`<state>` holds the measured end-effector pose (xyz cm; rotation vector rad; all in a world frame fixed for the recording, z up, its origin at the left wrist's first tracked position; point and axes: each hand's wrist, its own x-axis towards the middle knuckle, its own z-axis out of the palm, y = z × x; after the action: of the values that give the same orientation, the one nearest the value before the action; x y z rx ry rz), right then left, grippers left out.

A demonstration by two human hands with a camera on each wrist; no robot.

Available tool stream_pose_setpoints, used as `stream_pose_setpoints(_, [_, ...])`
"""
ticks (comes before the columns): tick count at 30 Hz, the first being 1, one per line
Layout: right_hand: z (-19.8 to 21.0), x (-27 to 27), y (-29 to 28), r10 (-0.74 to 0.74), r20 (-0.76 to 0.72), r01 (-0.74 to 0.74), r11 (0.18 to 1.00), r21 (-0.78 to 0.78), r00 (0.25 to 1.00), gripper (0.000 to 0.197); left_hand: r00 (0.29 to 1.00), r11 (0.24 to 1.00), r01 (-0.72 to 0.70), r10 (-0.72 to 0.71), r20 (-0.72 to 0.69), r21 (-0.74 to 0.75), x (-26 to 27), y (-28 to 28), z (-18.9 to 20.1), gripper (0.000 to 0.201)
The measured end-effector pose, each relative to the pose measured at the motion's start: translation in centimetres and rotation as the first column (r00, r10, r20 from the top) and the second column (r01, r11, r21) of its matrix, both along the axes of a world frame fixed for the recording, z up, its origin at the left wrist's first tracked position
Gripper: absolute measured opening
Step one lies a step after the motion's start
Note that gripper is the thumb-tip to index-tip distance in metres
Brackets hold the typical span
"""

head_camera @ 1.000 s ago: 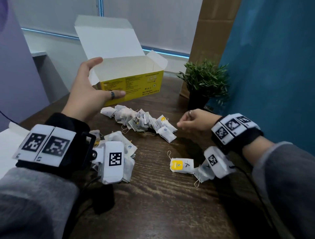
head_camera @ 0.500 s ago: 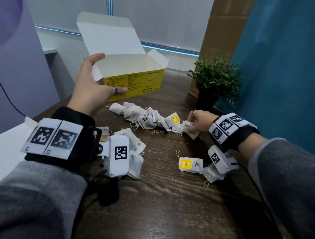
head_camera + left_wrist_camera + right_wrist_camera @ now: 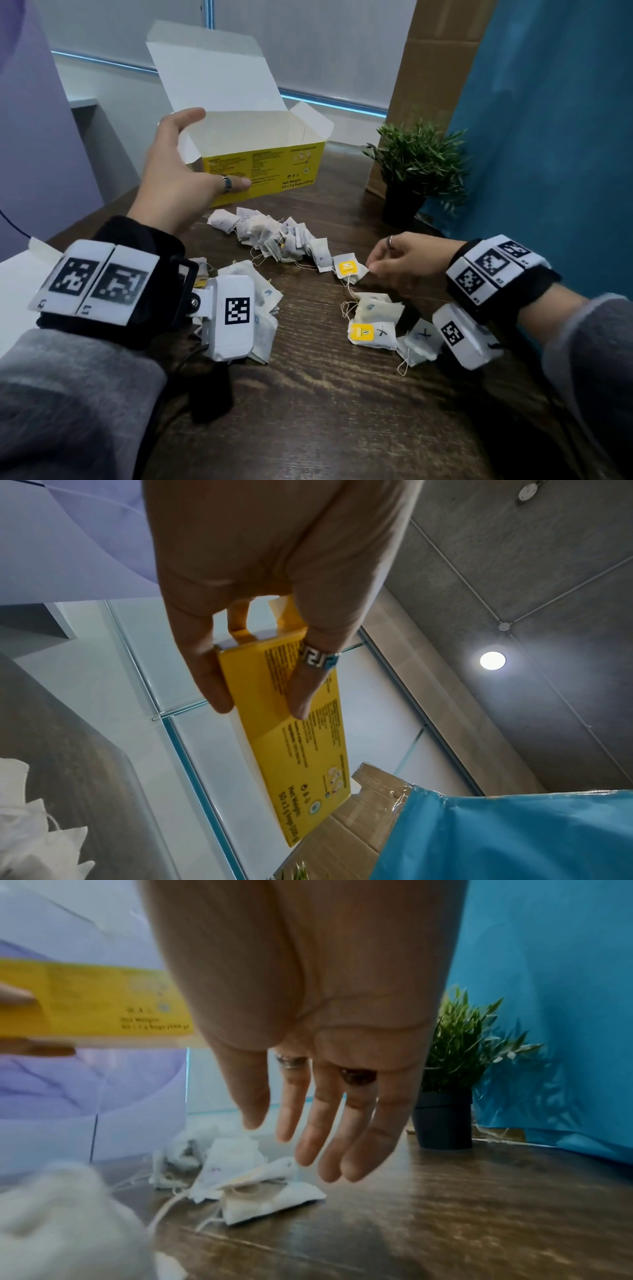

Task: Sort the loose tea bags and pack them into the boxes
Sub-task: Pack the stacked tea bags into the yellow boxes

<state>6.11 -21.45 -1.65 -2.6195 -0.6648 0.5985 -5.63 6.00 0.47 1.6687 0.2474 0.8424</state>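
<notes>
My left hand [image 3: 219, 150] grips the open yellow tea box [image 3: 267, 171], thumb over its rim and fingers on the printed front [image 3: 301, 737]; the box sits above the table, its lid up. A row of loose white tea bags [image 3: 274, 240] lies in front of it. My right hand [image 3: 375, 267] hovers at the row's right end, fingers straight and holding nothing [image 3: 308, 1150], fingertips by a bag with a yellow tag [image 3: 349, 270]. Bags marked with an X [image 3: 373, 334] lie near my right wrist. Another heap of bags [image 3: 263, 301] sits by my left wrist.
A small potted plant [image 3: 414, 171] stands at the back right of the dark wooden table [image 3: 325, 411], against a cardboard panel [image 3: 438, 51] and a blue sheet [image 3: 548, 137]. A white flat carton [image 3: 13, 291] lies at the left edge.
Half a second ago my right hand pinched a bag at the row's end; now its fingers are straight and hold nothing. One more bag lies by the X-marked ones. My left hand keeps hold of the box.
</notes>
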Motion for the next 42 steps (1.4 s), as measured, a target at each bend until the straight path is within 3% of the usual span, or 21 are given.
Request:
stream_pose_setpoints(2, [-0.7,0.9,1.1,-0.050,0.125,0.053,0.998,-0.024,0.991,0.019,1.000,1.000,-0.011,0.011,0.012,0.020,0.0,-0.3,0.0,0.084])
stream_pose_setpoints(7, [-2.1,2.4,4.2,-0.116,0.069,0.128,0.972,-0.199,0.991,0.053,1.000,0.998,-0.027,0.027,0.006,0.058,-0.5,-0.8,0.4,0.083])
stream_pose_setpoints(10, [-2.6,3.1,4.7,-0.096,0.118,0.121,0.968,-0.222,0.988,0.039,1.000,0.998,-0.022,0.022,0.001,0.054,-0.6,-0.8,0.4,0.083])
stream_pose_setpoints(12, [-2.7,3.9,4.3,-0.145,0.094,0.152,0.985,-0.078,0.985,0.024,1.000,0.999,-0.017,0.017,-0.003,0.045,-0.5,-0.8,0.4,0.083])
stream_pose_setpoints(15, [-2.2,4.9,2.9,-0.229,-0.037,0.231,0.935,0.269,0.973,0.025,1.000,0.999,-0.002,0.002,-0.007,0.034,-0.5,-0.8,0.3,0.083])
stream_pose_setpoints(18, [-1.3,4.4,1.3,-0.137,-0.023,0.133,0.879,0.458,0.990,0.029,1.000,0.999,-0.001,0.002,-0.029,0.047,-0.4,-0.8,0.2,0.083])
stream_pose_setpoints(21, [-0.9,3.3,0.1,0.042,0.206,-0.100,0.956,0.277,0.978,0.032,1.000,1.000,0.007,-0.006,-0.030,0.021,-0.4,-0.8,0.3,0.084])
stream_pose_setpoints(23, [-1.3,2.7,-0.4,0.112,0.306,-0.145,0.986,0.087,0.945,0.031,0.999,1.000,0.006,-0.005,-0.044,0.028,-0.4,-1.0,0.3,0.084])
stream_pose_setpoints(27, [-1.5,1.5,-1.0,0.190,0.265,-0.174,0.981,-0.082,0.946,0.027,0.998,1.000,0.013,-0.011,-0.060,0.024,-0.5,-1.2,0.4,0.085])
stream_pose_setpoints(30, [-1.4,2.0,-1.1,0.072,0.193,-0.088,0.993,0.074,0.978,0.032,0.998,1.000,0.020,-0.019,-0.066,0.018,-0.6,-1.4,0.4,0.085])
stream_pose_setpoints(33, [-1.8,2.7,-0.8,-0.133,0.089,0.111,0.969,0.220,0.987,0.029,0.998,0.999,0.013,-0.012,-0.058,0.030,-0.6,-1.5,0.4,0.085])
stream_pose_setpoints(36, [-2.4,2.4,-0.3,-0.140,-0.014,0.140,0.989,0.039,0.990,0.001,0.998,0.999,0.009,-0.007,-0.060,0.043,-0.6,-1.6,0.3,0.083])
stream_pose_setpoints(39, [-3.0,2.9,-0.4,-0.104,0.100,0.119,0.982,-0.147,0.989,0.032,0.998,0.999,0.004,-0.002,-0.063,0.042,-0.6,-1.6,0.3,0.083])
stream_pose_setpoints(42, [-3.0,3.7,0.1,-0.145,0.216,0.170,0.980,-0.102,0.966,0.031,0.998,0.999,0.008,-0.005,-0.069,0.045,-0.6,-1.6,0.2,0.083])
